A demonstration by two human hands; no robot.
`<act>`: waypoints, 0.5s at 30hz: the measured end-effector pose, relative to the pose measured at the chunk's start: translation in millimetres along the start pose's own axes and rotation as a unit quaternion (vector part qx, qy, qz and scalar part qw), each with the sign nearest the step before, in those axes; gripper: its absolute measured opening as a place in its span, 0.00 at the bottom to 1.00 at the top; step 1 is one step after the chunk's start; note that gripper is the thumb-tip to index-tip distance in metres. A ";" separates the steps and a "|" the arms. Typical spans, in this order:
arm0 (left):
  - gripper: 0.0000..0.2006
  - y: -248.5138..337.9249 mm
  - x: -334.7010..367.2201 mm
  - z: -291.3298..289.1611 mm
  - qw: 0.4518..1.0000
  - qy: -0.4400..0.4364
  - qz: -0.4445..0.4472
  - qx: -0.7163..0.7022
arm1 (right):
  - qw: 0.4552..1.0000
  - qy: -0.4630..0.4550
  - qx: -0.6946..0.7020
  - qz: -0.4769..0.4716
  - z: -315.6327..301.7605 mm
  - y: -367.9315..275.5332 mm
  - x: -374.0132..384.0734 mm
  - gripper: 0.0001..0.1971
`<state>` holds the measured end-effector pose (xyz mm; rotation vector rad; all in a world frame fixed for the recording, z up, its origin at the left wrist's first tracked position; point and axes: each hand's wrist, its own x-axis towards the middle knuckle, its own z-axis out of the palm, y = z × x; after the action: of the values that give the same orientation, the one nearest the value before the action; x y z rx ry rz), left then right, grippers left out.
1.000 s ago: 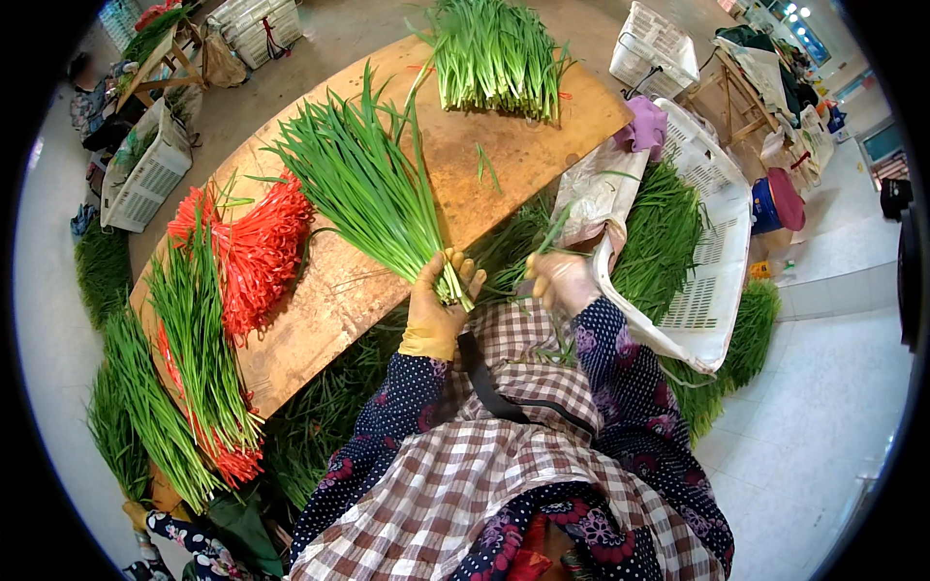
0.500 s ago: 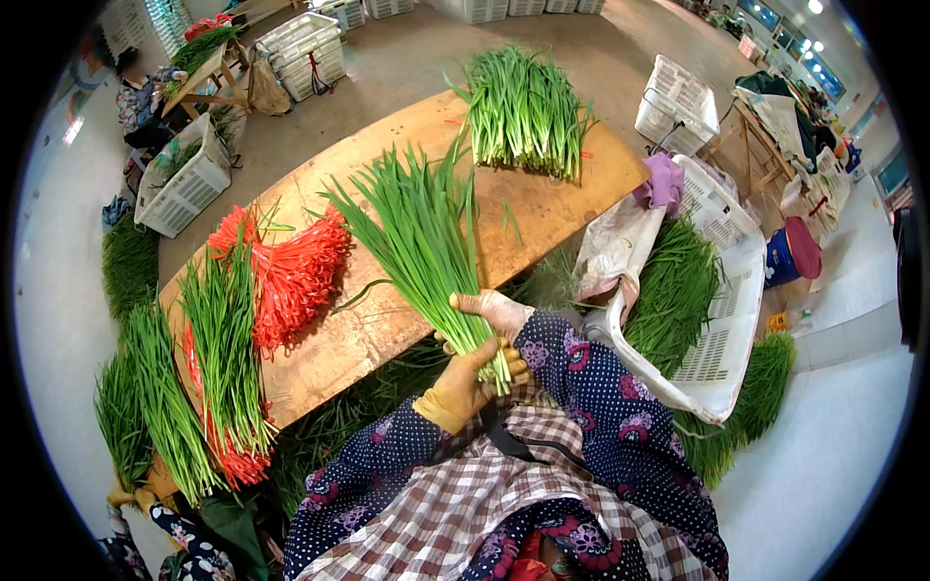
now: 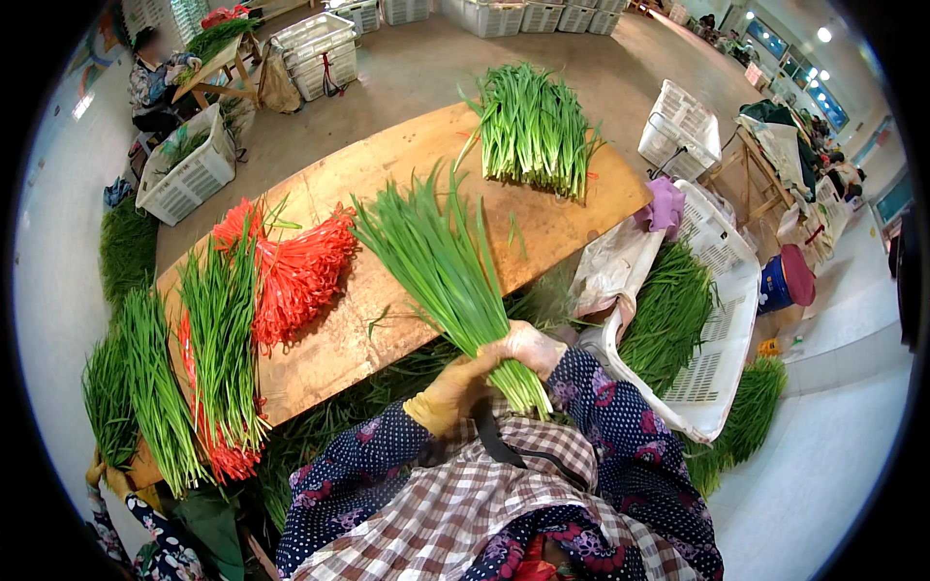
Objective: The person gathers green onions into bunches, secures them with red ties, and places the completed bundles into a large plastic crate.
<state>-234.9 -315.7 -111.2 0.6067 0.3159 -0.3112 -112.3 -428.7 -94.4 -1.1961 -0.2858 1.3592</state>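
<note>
In front of my apron I hold a bunch of green garlic chives [image 3: 441, 261], its leaves fanned out over the table edge and its pale cut ends toward me. My left hand [image 3: 453, 389], in a yellowish glove, is closed round the stems from the left. From the right, my right hand [image 3: 528, 347] wraps the same stems just above the cut ends; some of its fingers are hidden. A stack of chives [image 3: 536, 136] lies at the table's far side. To the left are red ties [image 3: 302, 273] in a heap and more chive bunches [image 3: 218, 339].
The wooden table [image 3: 407, 160] curves across the view. A white crate [image 3: 731, 339] with loose chives stands close on my right. Another person's hands [image 3: 111, 476] are at the lower left table end. A blue and red bucket [image 3: 787, 278] stands beyond the crate.
The bunch has swung so its cut ends lie farther right and slightly lower. My right thumb, raised before, now lies over the stems. My left hand has moved little.
</note>
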 end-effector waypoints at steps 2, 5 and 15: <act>0.20 4.1 7.5 -4.6 0.992 -0.001 0.107 -0.059 | 0.990 -0.026 -0.135 -0.043 5.5 -2.8 -17.0 0.18; 0.18 5.3 22.9 -4.3 0.980 0.076 0.169 -0.076 | 0.992 -0.020 -0.122 -0.035 2.1 9.6 -31.0 0.25; 0.30 79.8 2.6 75.2 0.896 0.171 0.376 0.162 | 0.939 0.076 -0.246 -0.229 29.8 -48.0 -15.8 0.34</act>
<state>-188.0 -299.1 -13.5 1.0668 0.3443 0.5097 -111.0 -416.6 -37.0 -1.5189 -0.7774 0.7992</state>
